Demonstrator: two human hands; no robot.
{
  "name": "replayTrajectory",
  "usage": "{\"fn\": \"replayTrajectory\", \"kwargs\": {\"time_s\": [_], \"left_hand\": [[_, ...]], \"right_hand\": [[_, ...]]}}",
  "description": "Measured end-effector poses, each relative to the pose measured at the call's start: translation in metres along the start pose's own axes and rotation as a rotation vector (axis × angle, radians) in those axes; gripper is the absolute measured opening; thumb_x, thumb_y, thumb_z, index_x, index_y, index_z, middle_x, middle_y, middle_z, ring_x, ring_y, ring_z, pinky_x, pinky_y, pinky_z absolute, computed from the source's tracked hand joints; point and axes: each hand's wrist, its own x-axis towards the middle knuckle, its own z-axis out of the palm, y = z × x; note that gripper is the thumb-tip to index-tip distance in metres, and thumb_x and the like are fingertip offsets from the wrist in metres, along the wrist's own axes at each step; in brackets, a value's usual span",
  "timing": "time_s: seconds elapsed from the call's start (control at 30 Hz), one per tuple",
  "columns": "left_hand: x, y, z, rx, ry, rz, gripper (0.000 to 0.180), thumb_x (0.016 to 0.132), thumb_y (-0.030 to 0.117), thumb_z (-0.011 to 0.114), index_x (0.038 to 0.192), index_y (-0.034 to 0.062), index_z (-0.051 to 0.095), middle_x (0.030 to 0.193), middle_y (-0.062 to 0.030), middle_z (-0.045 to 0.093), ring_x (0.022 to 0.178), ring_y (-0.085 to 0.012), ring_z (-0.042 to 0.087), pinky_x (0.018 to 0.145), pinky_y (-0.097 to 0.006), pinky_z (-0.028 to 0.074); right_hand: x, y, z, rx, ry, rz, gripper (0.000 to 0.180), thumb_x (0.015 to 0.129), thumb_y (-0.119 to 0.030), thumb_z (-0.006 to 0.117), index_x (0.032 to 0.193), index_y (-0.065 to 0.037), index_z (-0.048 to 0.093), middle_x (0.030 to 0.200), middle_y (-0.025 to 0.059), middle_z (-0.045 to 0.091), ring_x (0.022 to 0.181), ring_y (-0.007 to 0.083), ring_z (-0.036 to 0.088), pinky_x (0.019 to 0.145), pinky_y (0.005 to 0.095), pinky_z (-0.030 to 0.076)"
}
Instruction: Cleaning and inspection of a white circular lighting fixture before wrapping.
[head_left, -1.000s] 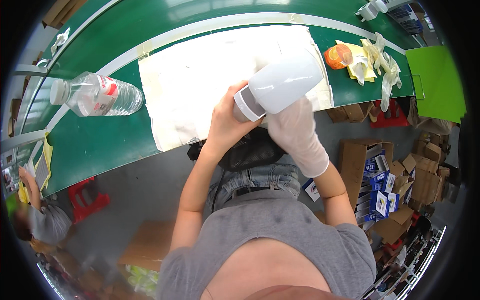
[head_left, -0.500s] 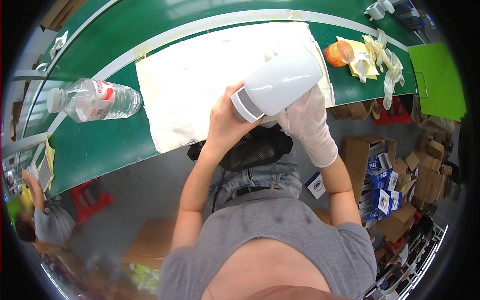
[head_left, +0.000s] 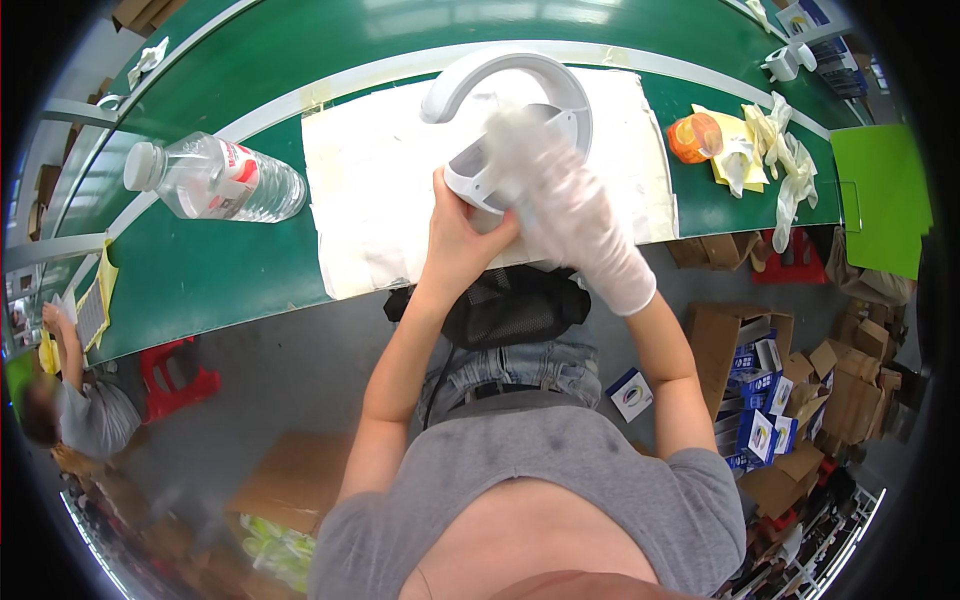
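Observation:
A white plastic housing [head_left: 574,92] with a wide curved band and a grey inner face stands over the pale sheet [head_left: 370,190] on the green table. My bare left hand [head_left: 462,228] grips its lower left edge, with the thumb in front and the fingers behind. My right hand [head_left: 568,205], in a thin whitish glove, is over the housing's grey face. Motion smears its fingers, so I cannot tell whether they touch the face or hold anything. Part of the housing is hidden behind this hand.
A clear bottle [head_left: 225,180] lies to the left. An orange crumpled item [head_left: 694,138], yellow cloth [head_left: 712,122] and loose gloves [head_left: 792,182] lie to the right. Below stand cardboard boxes with blue-white cartons [head_left: 760,430] and red stools [head_left: 178,382]. A person [head_left: 85,410] works far left.
The housing has been turned so its curved band and inner face show instead of its smooth outer shell. My right hand has moved from beneath it to over its face.

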Motion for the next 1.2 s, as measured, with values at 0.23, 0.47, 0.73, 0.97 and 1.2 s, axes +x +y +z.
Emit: {"fn": "replayTrajectory", "kwargs": {"time_s": [0.23,0.47,0.73,0.97,1.2], "left_hand": [[0.003,-0.002,-0.001,-0.022,0.004,0.007,0.061,0.081,0.004,0.072,0.127,0.0002,0.033,0.120,-0.0124,0.051,0.117,-0.0185,0.053,0.099,-0.033,0.044],[0.004,-0.003,-0.005,-0.052,-0.021,0.019,0.053,0.086,0.002,0.068,0.125,-0.0009,0.033,0.122,-0.0123,0.049,0.117,-0.0198,0.054,0.101,-0.033,0.045],[0.007,0.021,-0.004,-0.249,0.063,-0.173,0.046,0.099,0.023,0.049,0.136,-0.0005,0.036,0.131,-0.0169,0.052,0.121,-0.0244,0.055,0.102,-0.042,0.047],[-0.005,0.063,0.012,-0.736,-0.029,-0.456,0.060,0.099,0.041,0.043,0.139,-0.0024,0.033,0.134,-0.0201,0.050,0.118,-0.0305,0.058,0.103,-0.046,0.050],[-0.011,0.076,0.008,-0.757,-0.037,-0.526,0.059,0.099,0.041,0.045,0.138,-0.0010,0.034,0.136,-0.0195,0.048,0.120,-0.0302,0.057,0.104,-0.047,0.048]], "right_hand": [[0.003,0.009,-0.003,-0.337,0.092,0.000,0.048,0.081,-0.015,0.061,0.128,-0.005,0.058,0.146,0.0163,0.046,0.136,0.0300,0.043,0.113,0.0427,0.034],[-0.002,0.014,-0.006,-0.250,0.081,-0.025,0.043,0.084,-0.009,0.058,0.127,-0.010,0.059,0.137,0.0165,0.054,0.131,0.0291,0.050,0.113,0.0460,0.033],[-0.021,0.024,0.011,0.495,0.580,0.474,0.031,0.089,-0.004,0.052,0.119,-0.002,0.060,0.124,0.0175,0.063,0.123,0.0320,0.056,0.110,0.0453,0.037],[-0.003,-0.012,-0.012,0.019,0.595,0.021,0.035,0.088,-0.011,0.053,0.119,0.005,0.059,0.131,0.0227,0.055,0.123,0.0466,0.050,0.100,0.0464,0.046],[-0.033,0.021,-0.022,-0.079,0.400,-0.226,0.033,0.085,-0.008,0.053,0.114,0.005,0.061,0.129,0.0225,0.057,0.121,0.0461,0.053,0.100,0.0508,0.045]]}}
